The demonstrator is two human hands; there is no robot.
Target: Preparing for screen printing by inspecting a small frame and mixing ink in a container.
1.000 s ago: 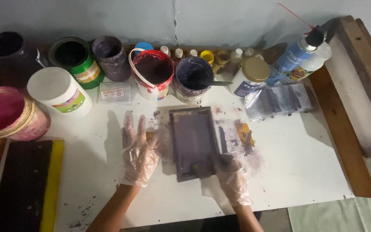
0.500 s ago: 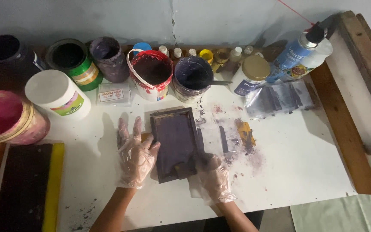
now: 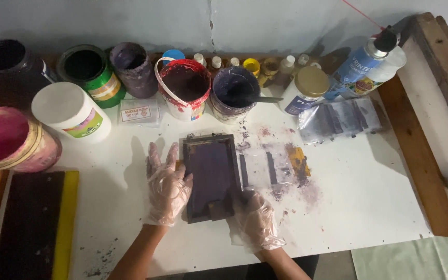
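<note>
From the head camera, a small dark frame (image 3: 211,177) lies flat on the white table (image 3: 369,207), just below the paint pots (image 3: 185,88). The gloved left hand (image 3: 167,187) rests open, fingers spread, against its left edge. The gloved right hand (image 3: 255,220) grips its lower right corner.

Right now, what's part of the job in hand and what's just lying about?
In use: small framed screen, left hand flat beside it, right hand at its lower corner.

Lying about: paint tubs, white jar, spray bottle, plastic bag, pink tub.
</note>
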